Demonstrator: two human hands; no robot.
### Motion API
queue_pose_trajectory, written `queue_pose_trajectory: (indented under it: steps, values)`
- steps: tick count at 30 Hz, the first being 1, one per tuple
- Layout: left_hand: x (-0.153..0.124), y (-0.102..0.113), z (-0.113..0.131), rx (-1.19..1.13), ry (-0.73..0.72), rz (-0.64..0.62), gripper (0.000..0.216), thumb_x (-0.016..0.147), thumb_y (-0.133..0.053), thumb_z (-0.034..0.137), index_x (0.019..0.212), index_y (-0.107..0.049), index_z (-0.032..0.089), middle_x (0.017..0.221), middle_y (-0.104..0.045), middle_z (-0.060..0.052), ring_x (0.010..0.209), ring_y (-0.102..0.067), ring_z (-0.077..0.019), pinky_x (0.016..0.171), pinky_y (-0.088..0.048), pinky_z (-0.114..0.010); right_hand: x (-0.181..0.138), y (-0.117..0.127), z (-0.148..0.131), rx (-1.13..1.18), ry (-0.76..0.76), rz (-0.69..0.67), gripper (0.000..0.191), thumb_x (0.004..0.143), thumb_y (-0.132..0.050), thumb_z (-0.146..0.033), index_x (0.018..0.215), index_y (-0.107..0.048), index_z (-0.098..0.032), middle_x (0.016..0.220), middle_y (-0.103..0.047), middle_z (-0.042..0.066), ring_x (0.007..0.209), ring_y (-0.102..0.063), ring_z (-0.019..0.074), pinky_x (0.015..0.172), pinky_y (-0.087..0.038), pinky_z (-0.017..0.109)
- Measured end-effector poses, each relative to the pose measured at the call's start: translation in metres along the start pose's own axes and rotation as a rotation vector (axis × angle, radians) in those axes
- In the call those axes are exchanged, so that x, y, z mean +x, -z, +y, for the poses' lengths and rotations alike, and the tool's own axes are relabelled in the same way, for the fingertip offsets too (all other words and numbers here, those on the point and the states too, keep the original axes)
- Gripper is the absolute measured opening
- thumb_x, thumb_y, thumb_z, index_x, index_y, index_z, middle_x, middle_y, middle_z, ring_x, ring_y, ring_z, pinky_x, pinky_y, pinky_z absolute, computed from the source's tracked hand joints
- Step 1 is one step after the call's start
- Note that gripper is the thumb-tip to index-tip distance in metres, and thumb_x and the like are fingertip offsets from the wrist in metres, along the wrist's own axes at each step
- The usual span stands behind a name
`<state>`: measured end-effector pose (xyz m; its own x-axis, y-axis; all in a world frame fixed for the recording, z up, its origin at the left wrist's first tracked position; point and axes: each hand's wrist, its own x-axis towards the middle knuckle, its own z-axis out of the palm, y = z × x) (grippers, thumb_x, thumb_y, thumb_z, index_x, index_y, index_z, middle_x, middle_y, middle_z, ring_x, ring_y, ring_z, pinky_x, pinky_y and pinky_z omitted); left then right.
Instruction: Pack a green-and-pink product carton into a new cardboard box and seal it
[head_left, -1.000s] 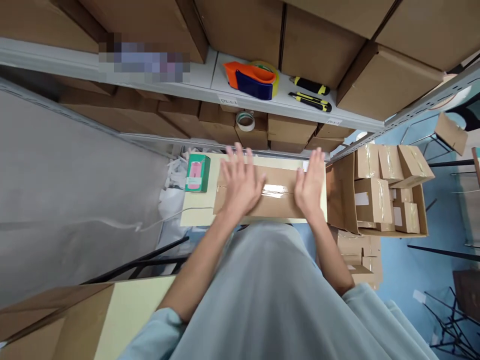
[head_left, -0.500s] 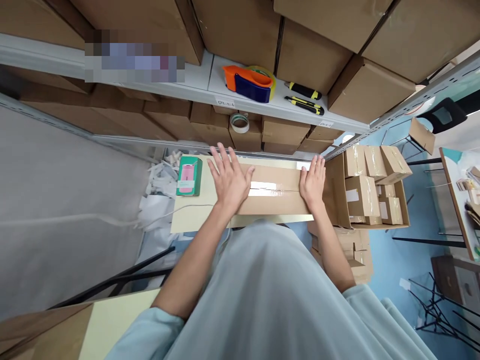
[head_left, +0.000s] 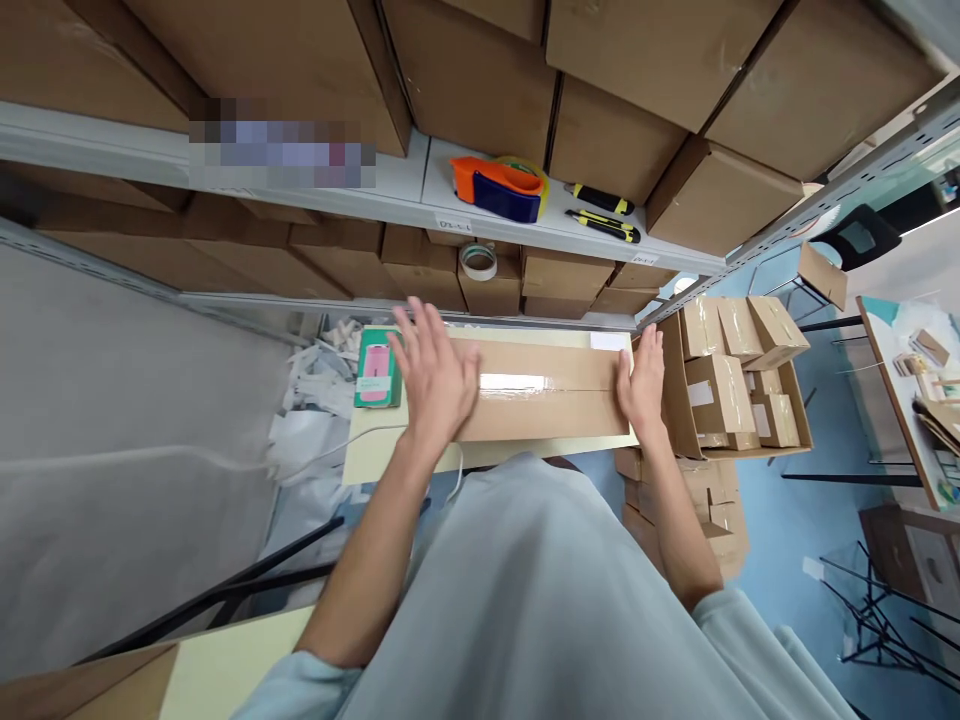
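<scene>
A long flat cardboard box (head_left: 544, 388) lies on a small pale table (head_left: 379, 458), with clear tape shining along its top seam. My left hand (head_left: 431, 372) rests flat on the box's left end, fingers spread. At the right end of the box my right hand (head_left: 643, 382) lies against it, fingers straight and together. Neither hand grips anything. A green and pink packet (head_left: 376, 367) lies on the table just left of my left hand.
An orange and blue tape dispenser (head_left: 498, 186), two yellow-black box cutters (head_left: 604, 213) and a tape roll (head_left: 478, 260) sit on the shelves behind. An open carton (head_left: 795, 400) of small taped boxes stands at right. Paper scraps lie left of the table.
Both hands have slid outward along the box top, the left toward its left end and the right to its right end. The view has shifted slightly.
</scene>
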<state>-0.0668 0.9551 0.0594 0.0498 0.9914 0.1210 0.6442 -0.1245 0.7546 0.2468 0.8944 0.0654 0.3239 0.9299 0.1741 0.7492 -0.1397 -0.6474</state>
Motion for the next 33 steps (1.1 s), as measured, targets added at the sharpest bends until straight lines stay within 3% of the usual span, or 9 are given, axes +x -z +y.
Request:
queue_pose_trajectory:
  steps: [4, 6, 8, 12, 16, 21, 25, 29, 33]
  values:
    - [-0.041, -0.02, 0.027, 0.103, -0.343, -0.249, 0.074, 0.114, -0.037, 0.047, 0.179, -0.027, 0.012, 0.186, -0.024, -0.017, 0.176, -0.012, -0.0359, 0.143, -0.004, -0.063, -0.055, -0.012, -0.044, -0.054, 0.254, -0.289, 0.069, 0.116, -0.033, -0.05, 0.18, -0.03, -0.024, 0.188, -0.022, 0.005, 0.177, -0.01, 0.0293, 0.145, -0.011, 0.062]
    - [-0.058, -0.03, 0.027, 0.119, -0.396, -0.385, 0.07, 0.114, -0.04, 0.05, 0.176, -0.04, 0.02, 0.182, -0.037, -0.014, 0.173, -0.026, -0.0356, 0.142, -0.012, -0.062, -0.075, -0.024, -0.051, -0.08, 0.296, -0.431, 0.067, 0.116, -0.034, -0.045, 0.179, -0.034, -0.023, 0.186, -0.029, 0.005, 0.176, -0.017, 0.028, 0.145, -0.013, 0.058]
    - [-0.068, -0.031, 0.016, 0.145, -0.392, -0.418, 0.066, 0.113, -0.042, 0.053, 0.172, -0.048, 0.025, 0.18, -0.041, -0.011, 0.172, -0.029, -0.0353, 0.142, -0.014, -0.061, -0.086, -0.029, -0.044, -0.104, 0.279, -0.472, 0.066, 0.116, -0.035, -0.045, 0.178, -0.036, -0.024, 0.185, -0.032, 0.005, 0.176, -0.021, 0.0279, 0.145, -0.013, 0.057]
    - [-0.075, -0.003, -0.018, 0.172, -0.309, -0.35, 0.064, 0.112, -0.043, 0.054, 0.171, -0.05, 0.03, 0.18, -0.041, -0.007, 0.173, -0.027, -0.0342, 0.142, -0.011, -0.062, -0.088, -0.009, -0.004, -0.15, 0.115, -0.312, 0.067, 0.117, -0.033, -0.054, 0.178, -0.036, -0.026, 0.186, -0.029, 0.004, 0.176, -0.019, 0.0299, 0.144, -0.008, 0.062]
    - [-0.078, 0.019, -0.037, 0.09, -0.19, -0.313, 0.067, 0.113, -0.04, 0.058, 0.173, -0.047, 0.029, 0.184, -0.033, -0.007, 0.175, -0.017, -0.0333, 0.141, -0.01, -0.065, -0.088, 0.018, 0.024, -0.036, -0.083, -0.296, 0.081, 0.115, -0.031, -0.068, 0.181, -0.026, -0.021, 0.185, -0.029, 0.012, 0.174, -0.026, 0.0312, 0.143, -0.022, 0.061]
    - [-0.06, 0.017, -0.041, -0.231, 0.126, -0.179, 0.086, 0.109, -0.045, 0.066, 0.18, -0.028, 0.02, 0.189, -0.012, -0.011, 0.176, -0.013, -0.027, 0.143, -0.017, -0.048, -0.08, 0.02, 0.031, 0.225, -0.279, -0.265, 0.101, 0.107, -0.039, -0.083, 0.18, -0.027, -0.015, 0.186, -0.026, 0.015, 0.175, -0.025, 0.0311, 0.143, -0.021, 0.057]
    - [-0.035, 0.014, -0.043, -0.322, 0.399, -0.117, 0.082, 0.106, -0.049, 0.064, 0.168, -0.049, 0.011, 0.179, -0.042, -0.019, 0.169, -0.038, -0.0308, 0.14, -0.028, -0.044, -0.064, 0.014, 0.026, 0.297, -0.323, -0.191, 0.099, 0.103, -0.042, -0.087, 0.17, -0.05, -0.015, 0.176, -0.048, 0.018, 0.167, -0.043, 0.0358, 0.139, -0.033, 0.057]
    - [-0.028, 0.018, -0.035, -0.297, 0.336, -0.1, 0.07, 0.104, -0.046, 0.069, 0.143, -0.072, 0.017, 0.152, -0.072, -0.016, 0.15, -0.062, -0.0358, 0.131, -0.043, -0.051, -0.056, 0.019, 0.012, 0.226, -0.249, -0.231, 0.081, 0.106, -0.042, -0.08, 0.155, -0.07, -0.021, 0.136, -0.08, 0.016, 0.134, -0.069, 0.0381, 0.114, -0.057, 0.056]
    - [-0.038, 0.031, -0.025, -0.242, 0.281, 0.009, 0.069, 0.107, -0.042, 0.072, 0.137, -0.074, 0.019, 0.144, -0.076, -0.014, 0.14, -0.067, -0.0342, 0.128, -0.046, -0.05, -0.054, 0.031, 0.004, 0.199, -0.207, -0.153, 0.076, 0.102, -0.054, -0.075, 0.151, -0.073, -0.019, 0.119, -0.082, 0.016, 0.105, -0.074, 0.0334, 0.094, -0.063, 0.048]
